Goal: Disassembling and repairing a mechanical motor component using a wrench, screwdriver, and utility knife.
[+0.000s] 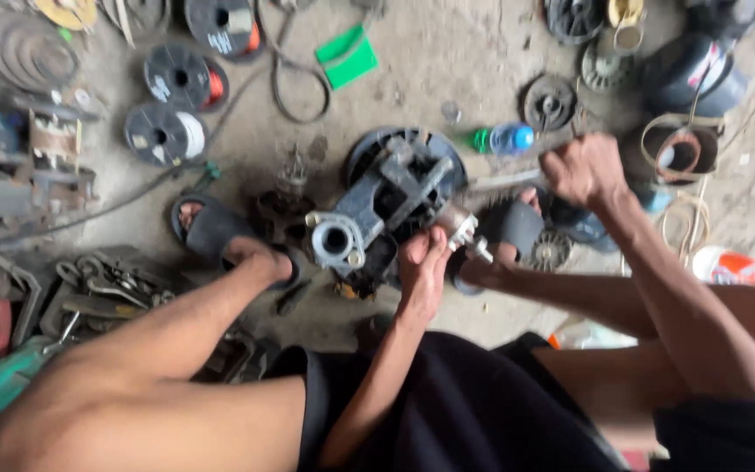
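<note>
I'm steadying the dark greasy metal pump housing [386, 210] mid-floor, left hand [423, 267] pinching its small silver end fitting [467, 234], right hand [585, 169] clenching a thin metal rod [504, 179]; greasy surfaces risking a slip, I judge.

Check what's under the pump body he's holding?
The pump body rests on a dark round disc, whose rim shows behind it. The left hand steadies its shaft end. The disc's centre and the floor beneath are covered.

Wire spools [176, 77], a green card [347, 57], a plastic bottle [504, 138], scattered hand tools [102, 284].
</note>
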